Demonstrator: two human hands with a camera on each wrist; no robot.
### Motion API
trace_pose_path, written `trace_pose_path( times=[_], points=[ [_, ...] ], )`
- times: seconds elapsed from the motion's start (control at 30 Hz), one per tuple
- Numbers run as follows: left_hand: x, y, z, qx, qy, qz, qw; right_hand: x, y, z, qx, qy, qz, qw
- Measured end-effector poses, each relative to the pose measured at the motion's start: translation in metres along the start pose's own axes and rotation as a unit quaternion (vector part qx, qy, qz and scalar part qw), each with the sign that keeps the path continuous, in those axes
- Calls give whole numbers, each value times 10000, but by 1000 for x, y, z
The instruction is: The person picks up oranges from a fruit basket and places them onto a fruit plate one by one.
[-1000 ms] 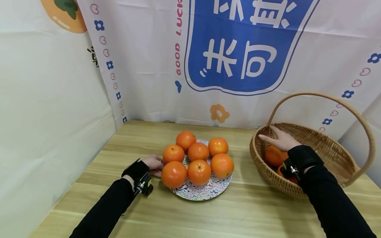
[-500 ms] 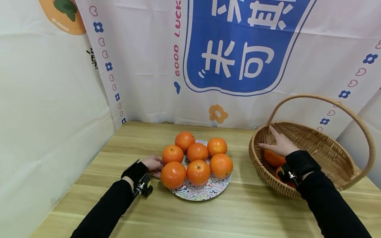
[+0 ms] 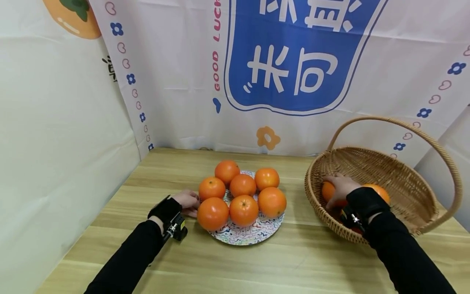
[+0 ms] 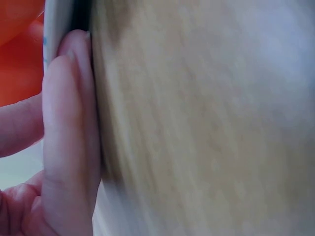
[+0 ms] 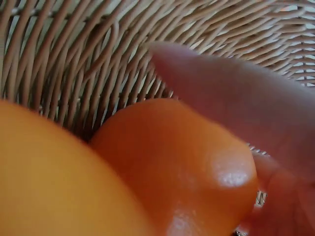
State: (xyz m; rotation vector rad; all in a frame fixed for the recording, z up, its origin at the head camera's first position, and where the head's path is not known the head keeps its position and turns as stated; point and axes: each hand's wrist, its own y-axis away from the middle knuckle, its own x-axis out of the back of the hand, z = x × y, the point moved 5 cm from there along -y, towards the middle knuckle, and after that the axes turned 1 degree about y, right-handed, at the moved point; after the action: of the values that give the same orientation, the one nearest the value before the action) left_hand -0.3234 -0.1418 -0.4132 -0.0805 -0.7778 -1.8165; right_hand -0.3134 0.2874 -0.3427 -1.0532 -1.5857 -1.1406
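At the left rim of a patterned plate [image 3: 246,237], my left hand [image 3: 187,201] holds the edge. Its fingertips are tucked at the rim in the left wrist view, beside the table surface. Several oranges [image 3: 244,210] rest on the plate. Inside the wicker basket [image 3: 400,183], my right hand [image 3: 341,188] is curled around an orange [image 3: 328,190]. The right wrist view shows a finger [image 5: 221,93] lying across the top of this orange and other fingers on its far side. A nearer orange [image 5: 49,182] fills that view's lower left corner.
The basket's tall arched handle [image 3: 389,119] rises at the right. Another orange [image 3: 380,192] shows in the basket beyond my right wrist. A printed white cloth [image 3: 176,106] hangs behind the wooden table [image 3: 257,269], and a pale sheet [image 3: 66,143] hangs at left.
My right hand has dropped from near the basket's inner wall, fingers spread, to an orange inside, and its fingers have curled around it. The left hand stays at the plate's rim.
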Motion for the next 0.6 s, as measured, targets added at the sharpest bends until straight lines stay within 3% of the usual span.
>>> trace_pose_path(
  times=[0.27, 0.6],
  points=[
    [1, 0, 1, 68, 98, 13, 9999, -6, -1, 5, 54, -451, -429, 9980],
    [0, -1, -2, 76, 113, 125, 9998, -6, 1, 6, 72, -556, -371, 9977]
  ],
)
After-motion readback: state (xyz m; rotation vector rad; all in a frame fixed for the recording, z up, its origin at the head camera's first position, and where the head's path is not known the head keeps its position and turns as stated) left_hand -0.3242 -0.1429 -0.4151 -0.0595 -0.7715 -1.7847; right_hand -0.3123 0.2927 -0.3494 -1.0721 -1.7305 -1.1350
